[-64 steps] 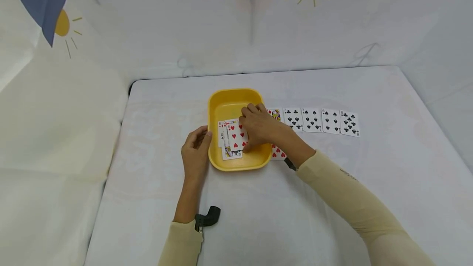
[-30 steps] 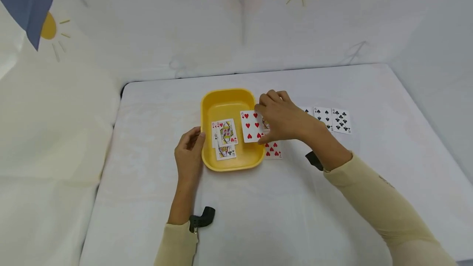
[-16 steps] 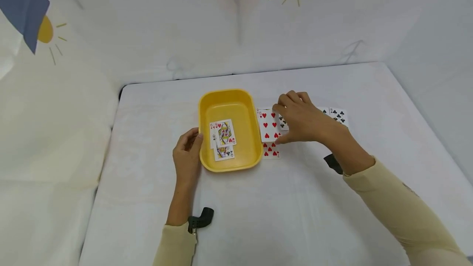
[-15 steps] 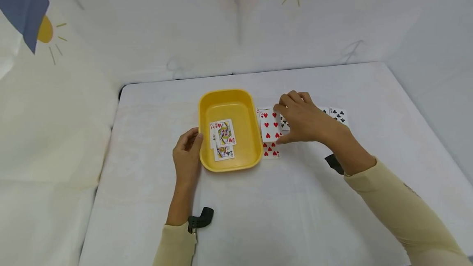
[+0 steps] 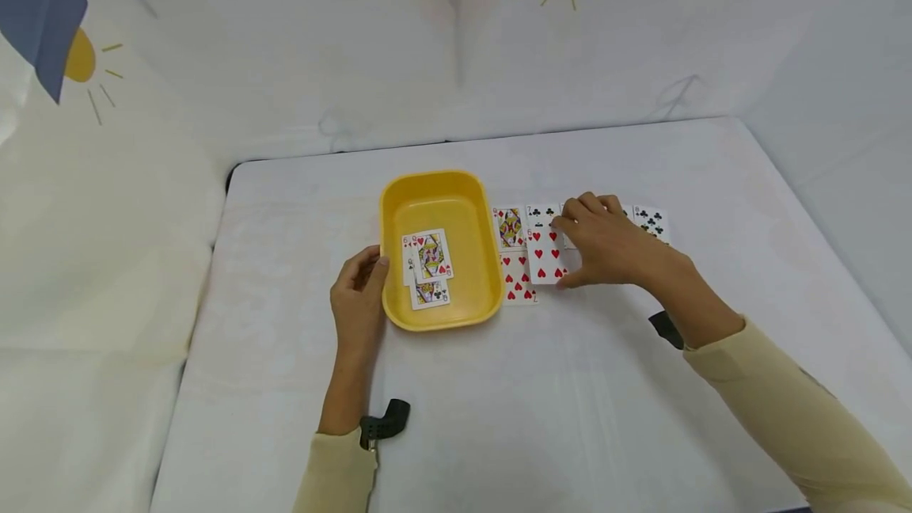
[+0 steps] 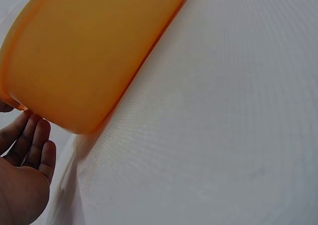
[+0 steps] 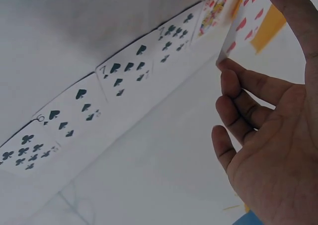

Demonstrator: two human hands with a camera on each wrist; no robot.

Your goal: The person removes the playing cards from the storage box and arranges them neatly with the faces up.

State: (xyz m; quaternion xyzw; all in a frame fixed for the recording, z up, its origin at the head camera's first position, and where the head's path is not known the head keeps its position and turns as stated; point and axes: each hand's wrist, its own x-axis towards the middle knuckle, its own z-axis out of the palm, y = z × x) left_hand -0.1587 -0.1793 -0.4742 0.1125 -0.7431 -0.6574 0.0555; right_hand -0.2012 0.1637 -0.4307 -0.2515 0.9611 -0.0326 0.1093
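Six of hearts (image 5: 545,260): it sits just left of my right hand (image 5: 618,248), face up, its long axis running away from me, from my thumb's side to my fingertips' side. Straight beyond it, partly covered by its far end, is the seven of clubs (image 5: 539,214), and just to its left, on the side away from my right palm, lies the seven of hearts (image 5: 517,279). My right hand has the card and is by far the nearer; my left hand (image 5: 359,299) is well apart, across the yellow tray (image 5: 466,291).

The right hand is arched over its work, thumb and fingers parted only by the card's length: I pinch the right edge, thumb at the near corner, fingertips at the far one. The other fingers are bent and touch nothing that I can make out. The card looks tilted from my wrist, and I cannot tell whether its left edge meets the table. My left thumb and fingers grip the tray's rim on its left side
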